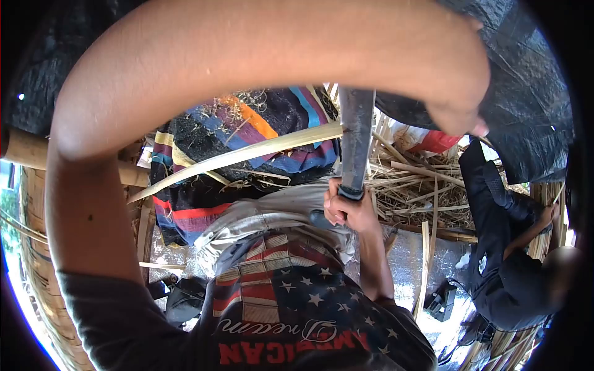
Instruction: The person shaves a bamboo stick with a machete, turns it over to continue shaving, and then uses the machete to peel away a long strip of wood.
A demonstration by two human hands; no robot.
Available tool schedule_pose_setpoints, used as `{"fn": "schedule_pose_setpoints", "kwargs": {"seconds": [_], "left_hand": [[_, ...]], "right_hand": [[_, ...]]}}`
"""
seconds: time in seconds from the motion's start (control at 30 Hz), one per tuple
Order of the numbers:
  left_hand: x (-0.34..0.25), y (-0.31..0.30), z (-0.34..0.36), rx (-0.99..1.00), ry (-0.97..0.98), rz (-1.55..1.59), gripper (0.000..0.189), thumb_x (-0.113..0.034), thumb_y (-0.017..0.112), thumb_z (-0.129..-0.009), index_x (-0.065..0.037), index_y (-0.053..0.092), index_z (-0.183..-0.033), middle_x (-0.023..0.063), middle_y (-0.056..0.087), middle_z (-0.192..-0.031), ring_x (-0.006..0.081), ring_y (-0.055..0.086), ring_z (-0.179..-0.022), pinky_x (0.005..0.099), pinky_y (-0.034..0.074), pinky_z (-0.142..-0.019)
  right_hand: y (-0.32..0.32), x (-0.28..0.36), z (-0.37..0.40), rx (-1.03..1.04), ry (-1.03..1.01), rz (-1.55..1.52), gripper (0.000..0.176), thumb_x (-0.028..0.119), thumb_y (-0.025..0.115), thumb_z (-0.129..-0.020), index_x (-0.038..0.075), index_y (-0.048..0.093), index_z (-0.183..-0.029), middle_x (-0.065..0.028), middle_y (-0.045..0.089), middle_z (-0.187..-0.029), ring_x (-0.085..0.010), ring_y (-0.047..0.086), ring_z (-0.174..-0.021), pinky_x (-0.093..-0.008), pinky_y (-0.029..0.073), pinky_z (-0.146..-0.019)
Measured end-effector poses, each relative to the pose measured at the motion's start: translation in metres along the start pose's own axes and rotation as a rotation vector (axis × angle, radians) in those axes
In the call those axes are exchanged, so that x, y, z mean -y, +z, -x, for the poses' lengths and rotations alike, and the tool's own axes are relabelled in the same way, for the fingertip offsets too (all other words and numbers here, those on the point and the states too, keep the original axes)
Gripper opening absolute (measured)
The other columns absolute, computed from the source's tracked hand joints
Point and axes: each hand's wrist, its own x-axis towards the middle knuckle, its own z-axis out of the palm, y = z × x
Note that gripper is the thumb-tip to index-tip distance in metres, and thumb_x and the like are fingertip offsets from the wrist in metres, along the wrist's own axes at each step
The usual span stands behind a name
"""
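Note:
My right hand (351, 210) is wrapped round the handle of a large knife. Its broad grey blade (357, 136) points away from me, and its far end is hidden behind my left forearm. A pale split strip, perhaps bamboo (247, 150), lies across the striped cloth (204, 213) over my lap, its right end meeting the blade's edge in view. My left arm is raised close to the camera and sweeps across the top. My left hand (458, 111) is at the upper right, bent away, with only bits of the fingers showing; what it touches is hidden.
Shavings and split strips (421, 191) are heaped beyond my right hand. A person in dark clothes (513, 272) sits at the right, one hand by upright strips. Black sheeting (526, 80) hangs at the upper right. A woven wall (46, 247) stands at the left, and a dark object (440, 301) lies on the floor.

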Motion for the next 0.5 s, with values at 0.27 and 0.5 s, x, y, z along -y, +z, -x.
{"fn": "schedule_pose_setpoints", "kwargs": {"seconds": [0.27,0.5], "left_hand": [[-0.008,-0.001,-0.008,-0.014,0.021,0.026,0.030,-0.031,0.065,-0.093,-0.002,0.066,-0.096,0.0134,0.068,-0.092,0.0281,0.066,-0.085,0.0403,0.049,-0.073],[-0.008,0.002,-0.021,-0.019,0.038,0.053,0.030,-0.032,0.065,-0.093,-0.003,0.066,-0.095,0.0136,0.068,-0.092,0.0283,0.066,-0.084,0.0408,0.049,-0.073]], "right_hand": [[-0.003,-0.001,0.001,-0.008,0.068,-0.009,0.024,-0.008,0.053,-0.070,0.008,0.037,-0.062,-0.0009,0.038,-0.046,-0.0106,0.039,-0.037,-0.0248,0.038,-0.048],[-0.004,-0.004,-0.001,-0.010,0.049,-0.037,0.030,-0.009,0.054,-0.077,0.007,0.037,-0.059,-0.0005,0.036,-0.047,-0.0104,0.041,-0.037,-0.0256,0.036,-0.044]]}}
